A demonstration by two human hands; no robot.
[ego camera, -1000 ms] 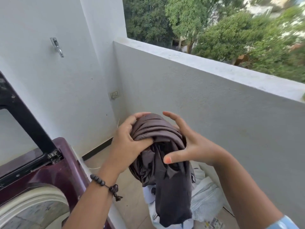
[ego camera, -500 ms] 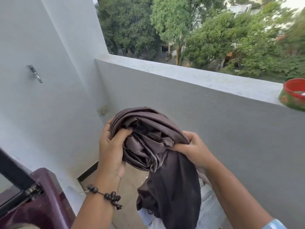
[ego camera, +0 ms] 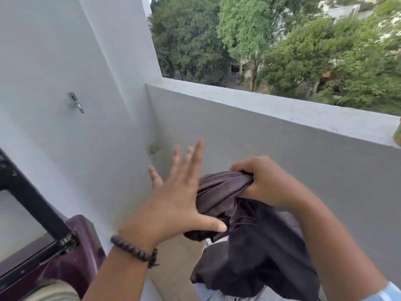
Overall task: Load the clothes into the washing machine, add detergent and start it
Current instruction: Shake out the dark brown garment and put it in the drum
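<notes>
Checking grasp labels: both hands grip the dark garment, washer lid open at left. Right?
Not quite. In the head view only the right hand grips the dark garment; the left hand is open, fingers spread, thumb against the cloth. The washer lid does stand open at left.

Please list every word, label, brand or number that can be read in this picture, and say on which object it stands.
None can be read. The dark garment, the washing machine, the walls and the wall socket show no legible text.
</notes>
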